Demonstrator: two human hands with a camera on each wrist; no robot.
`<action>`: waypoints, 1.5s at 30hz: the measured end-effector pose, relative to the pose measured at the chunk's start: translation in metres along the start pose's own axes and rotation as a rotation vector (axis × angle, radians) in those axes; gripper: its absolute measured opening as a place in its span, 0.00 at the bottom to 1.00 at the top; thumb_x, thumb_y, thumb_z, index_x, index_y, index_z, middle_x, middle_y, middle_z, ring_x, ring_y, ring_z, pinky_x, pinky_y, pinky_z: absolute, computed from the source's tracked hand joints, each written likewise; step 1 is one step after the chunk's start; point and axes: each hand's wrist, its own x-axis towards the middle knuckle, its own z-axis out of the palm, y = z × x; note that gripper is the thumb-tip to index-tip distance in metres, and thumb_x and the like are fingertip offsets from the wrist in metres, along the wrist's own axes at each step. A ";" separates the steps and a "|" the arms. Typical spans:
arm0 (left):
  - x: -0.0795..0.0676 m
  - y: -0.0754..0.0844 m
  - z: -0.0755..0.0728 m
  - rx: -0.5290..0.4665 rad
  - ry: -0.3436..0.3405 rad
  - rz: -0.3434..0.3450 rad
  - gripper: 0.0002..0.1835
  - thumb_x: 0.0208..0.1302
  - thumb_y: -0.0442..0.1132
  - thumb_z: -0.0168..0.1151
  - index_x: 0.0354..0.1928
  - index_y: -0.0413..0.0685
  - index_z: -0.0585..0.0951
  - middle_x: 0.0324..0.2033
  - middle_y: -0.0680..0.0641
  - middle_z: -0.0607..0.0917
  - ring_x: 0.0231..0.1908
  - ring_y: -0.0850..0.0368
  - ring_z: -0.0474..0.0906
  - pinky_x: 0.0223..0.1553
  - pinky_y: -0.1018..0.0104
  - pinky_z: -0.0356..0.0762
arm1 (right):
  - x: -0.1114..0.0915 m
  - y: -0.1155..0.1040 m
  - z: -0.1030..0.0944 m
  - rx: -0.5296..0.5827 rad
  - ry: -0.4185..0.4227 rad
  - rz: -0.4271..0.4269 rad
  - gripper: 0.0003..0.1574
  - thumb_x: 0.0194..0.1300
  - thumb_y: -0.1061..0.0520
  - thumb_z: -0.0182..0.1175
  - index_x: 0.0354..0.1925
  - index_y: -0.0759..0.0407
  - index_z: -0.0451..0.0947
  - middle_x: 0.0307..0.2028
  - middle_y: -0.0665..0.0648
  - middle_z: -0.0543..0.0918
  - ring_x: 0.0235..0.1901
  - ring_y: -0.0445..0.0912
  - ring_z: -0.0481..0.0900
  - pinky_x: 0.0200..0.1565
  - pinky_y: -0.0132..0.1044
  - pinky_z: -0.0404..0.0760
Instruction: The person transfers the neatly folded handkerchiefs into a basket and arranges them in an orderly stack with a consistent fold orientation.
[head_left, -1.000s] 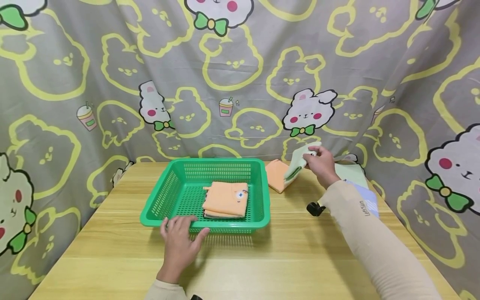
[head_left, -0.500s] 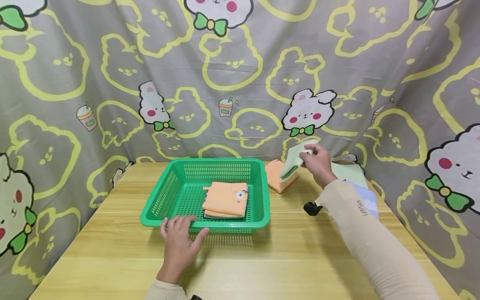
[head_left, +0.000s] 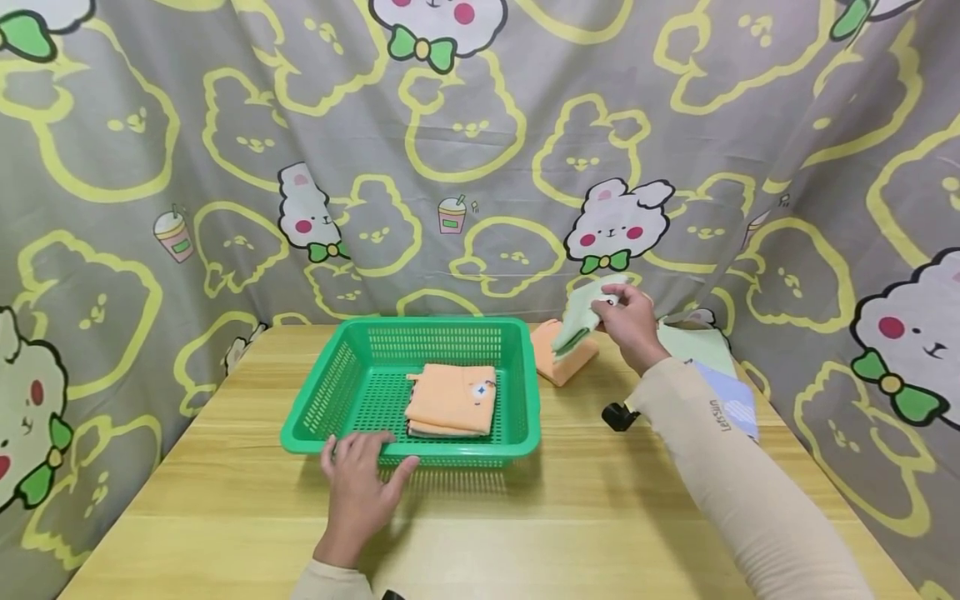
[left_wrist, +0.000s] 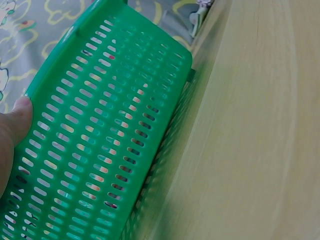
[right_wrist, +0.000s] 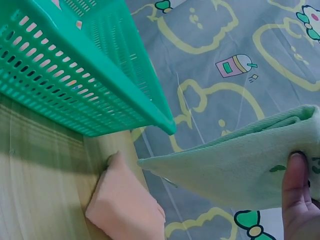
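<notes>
My right hand (head_left: 632, 327) pinches a folded pale green towel (head_left: 587, 312) by its upper corner, holding it tilted in the air. In the right wrist view the thumb lies on the face of this towel (right_wrist: 220, 167). An orange folded towel (head_left: 570, 358) lies below it on the table, partly covered by it in the head view. My left hand (head_left: 362, 483) grips the near rim of a green plastic basket (head_left: 465, 450), left of its middle. A folded orange towel (head_left: 453, 400) with a small white-and-blue mark lies inside the basket.
Beyond my right forearm, another pale green towel (head_left: 697, 348) and a blue-lavender towel (head_left: 727, 396) lie on the wooden table (head_left: 570, 517), partly hidden by the sleeve. A grey patterned curtain (head_left: 480, 192) hangs behind the table and along both sides.
My right hand has carried the pale green towel a little left and up, uncovering more of the orange towel beneath. The left hand and the basket have stayed put.
</notes>
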 end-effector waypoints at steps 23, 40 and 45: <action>0.000 0.000 -0.001 -0.002 0.007 -0.001 0.30 0.62 0.66 0.55 0.40 0.42 0.79 0.36 0.43 0.82 0.45 0.38 0.71 0.56 0.29 0.45 | -0.005 -0.015 0.013 0.095 -0.037 -0.033 0.23 0.66 0.63 0.57 0.58 0.65 0.69 0.41 0.56 0.71 0.30 0.43 0.75 0.36 0.31 0.81; 0.000 -0.002 0.000 0.001 0.000 0.001 0.30 0.62 0.65 0.57 0.40 0.42 0.79 0.36 0.42 0.82 0.45 0.38 0.71 0.57 0.30 0.45 | -0.009 -0.023 0.024 0.134 -0.060 -0.077 0.22 0.64 0.64 0.57 0.56 0.67 0.70 0.36 0.56 0.69 0.21 0.41 0.72 0.31 0.30 0.79; 0.000 -0.002 -0.001 0.000 -0.003 0.001 0.31 0.63 0.66 0.54 0.40 0.42 0.79 0.36 0.42 0.82 0.46 0.38 0.71 0.57 0.30 0.45 | -0.009 -0.026 0.026 0.124 -0.059 -0.078 0.22 0.64 0.64 0.58 0.56 0.66 0.70 0.35 0.56 0.68 0.22 0.41 0.72 0.31 0.30 0.79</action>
